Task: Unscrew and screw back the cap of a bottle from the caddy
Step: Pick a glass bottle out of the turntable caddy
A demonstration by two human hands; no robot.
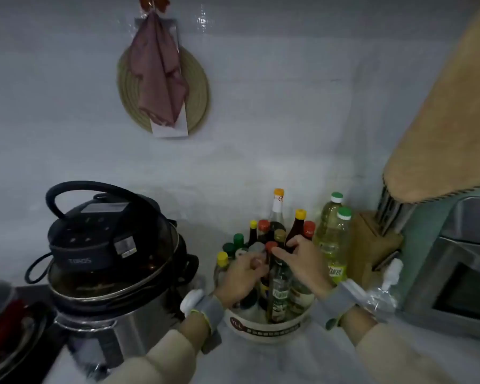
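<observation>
A round white caddy (263, 329) stands on the counter, packed with several sauce and oil bottles. At its front stands a tall clear bottle (279, 295) with a red cap (270, 246). My right hand (302, 263) has its fingertips pinched on that red cap. My left hand (243, 275) curls beside the bottle's neck among the other bottles; its fingers touch the neck, though how firmly it grips is hard to see. Both wrists wear grey bands.
A steel pressure cooker (108, 273) with a black lid stands left of the caddy. Two green-capped oil bottles (334, 239), a knife block (372, 245) and a toaster oven (460, 273) stand to the right. A cloth and woven trivet (164, 90) hang on the wall.
</observation>
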